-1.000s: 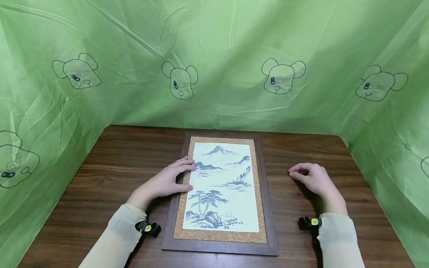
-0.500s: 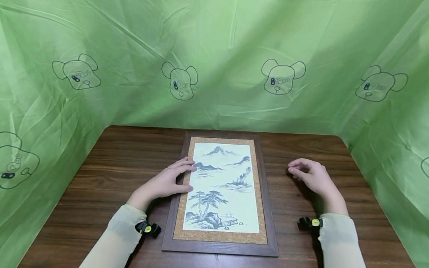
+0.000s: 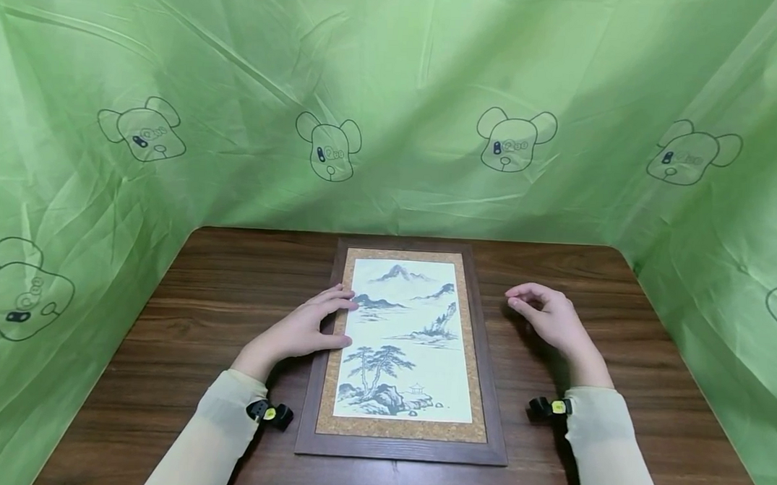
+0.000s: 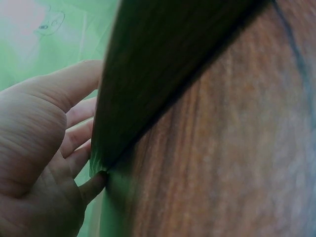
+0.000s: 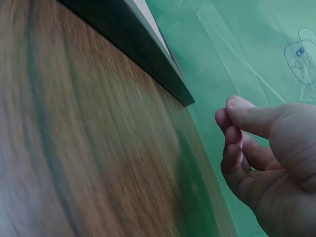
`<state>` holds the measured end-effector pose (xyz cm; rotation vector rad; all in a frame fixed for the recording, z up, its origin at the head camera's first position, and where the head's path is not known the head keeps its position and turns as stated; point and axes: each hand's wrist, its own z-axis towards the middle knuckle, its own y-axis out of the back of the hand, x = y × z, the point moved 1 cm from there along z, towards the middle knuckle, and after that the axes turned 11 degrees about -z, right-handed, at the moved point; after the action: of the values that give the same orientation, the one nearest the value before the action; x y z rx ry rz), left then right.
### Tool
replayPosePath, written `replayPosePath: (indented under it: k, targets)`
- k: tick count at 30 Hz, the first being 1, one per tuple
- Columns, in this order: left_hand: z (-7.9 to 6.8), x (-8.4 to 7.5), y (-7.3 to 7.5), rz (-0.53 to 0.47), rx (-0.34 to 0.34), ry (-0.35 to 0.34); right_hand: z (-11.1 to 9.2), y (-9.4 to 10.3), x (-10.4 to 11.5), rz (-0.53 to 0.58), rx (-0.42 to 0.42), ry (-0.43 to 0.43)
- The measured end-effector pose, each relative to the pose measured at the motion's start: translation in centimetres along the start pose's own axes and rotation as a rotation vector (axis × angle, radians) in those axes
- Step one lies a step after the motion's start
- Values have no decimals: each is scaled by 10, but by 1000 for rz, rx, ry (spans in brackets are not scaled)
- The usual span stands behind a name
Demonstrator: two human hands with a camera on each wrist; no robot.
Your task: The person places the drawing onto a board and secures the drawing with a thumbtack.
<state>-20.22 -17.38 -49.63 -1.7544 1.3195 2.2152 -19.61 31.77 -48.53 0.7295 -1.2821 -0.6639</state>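
A cork board with a dark wooden frame lies flat in the middle of the table. On it lies a white sheet of paper printed with ink-style mountains, water and trees. My left hand rests across the frame's left side, fingers and thumb spread, tips at the paper's left edge. The left wrist view shows that hand beside the frame's edge. Right of the board, apart from it, my right hand hovers with thumb and fingertips together. In the right wrist view nothing shows between these fingertips; anything very small is hidden.
The brown wood-grain table extends on both sides of the board. Green fabric with bear-head outlines encloses its back and sides. A small black camera sits at the left wrist, and another black camera at the right.
My right hand has moved left and slightly farther forward, closer to the board's right edge. The left hand, board and paper stay in place; the head view shifts slightly.
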Motion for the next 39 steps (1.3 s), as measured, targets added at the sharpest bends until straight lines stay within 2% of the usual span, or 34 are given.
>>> replayPosePath:
  k: [7,12,20,30,39]
  targets:
    - [0,4,0,4,1,-21,3,-6,12,-14,-76,-2]
    - [1,3,0,3,8,-19,7,-8,21,-46,-80,26]
    - [2,4,-1,0,6,-9,29,-12,40,-49,-23,98]
    - [1,3,0,-16,3,-9,72,-20,74,-28,-7,228]
    - [1,3,0,-5,-6,-12,104,-39,90,12,130,237]
